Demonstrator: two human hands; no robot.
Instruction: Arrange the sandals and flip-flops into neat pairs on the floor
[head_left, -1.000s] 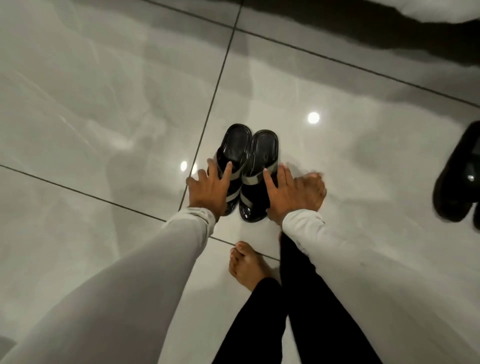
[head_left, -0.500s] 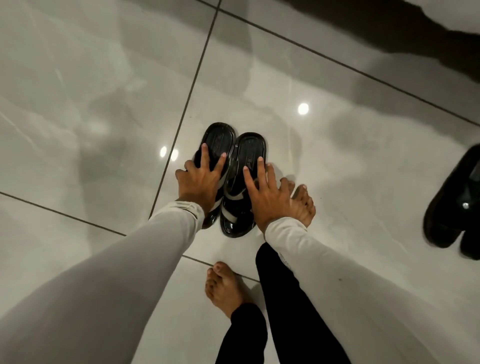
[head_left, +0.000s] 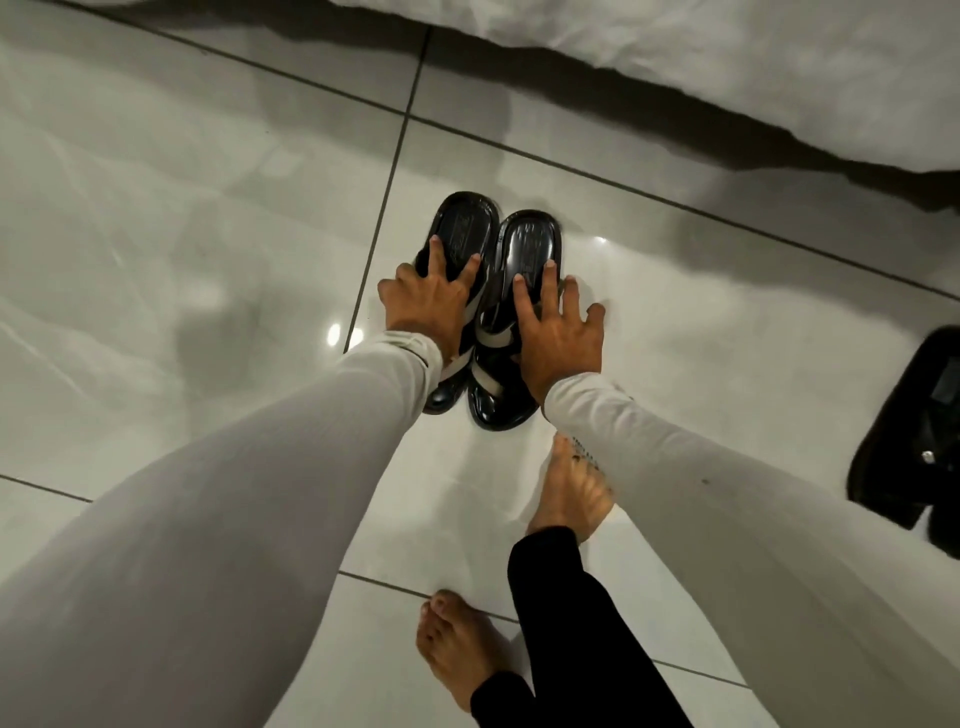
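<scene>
Two glossy black sandals with white cross straps lie side by side and touching on the pale tiled floor, the left sandal (head_left: 462, 228) and the right sandal (head_left: 530, 244), toes towards me. My left hand (head_left: 431, 306) lies flat on the left sandal with its fingers spread over the footbed. My right hand (head_left: 558, 340) presses flat on the right sandal, its outer fingers hanging over the sandal's right side. Neither hand is curled around anything. My sleeves hide part of the straps and the left sandal's toe.
More black footwear (head_left: 914, 436) lies at the right edge, partly cut off. White bedding (head_left: 727, 62) hangs along the top, with a dark gap under it. My bare feet (head_left: 571, 493) stand just behind the pair. Glossy tile stretches away to the left.
Both hands have slid from the strap end up onto the footbeds of the sandals. The view has shifted, and the bedding now shows at the top.
</scene>
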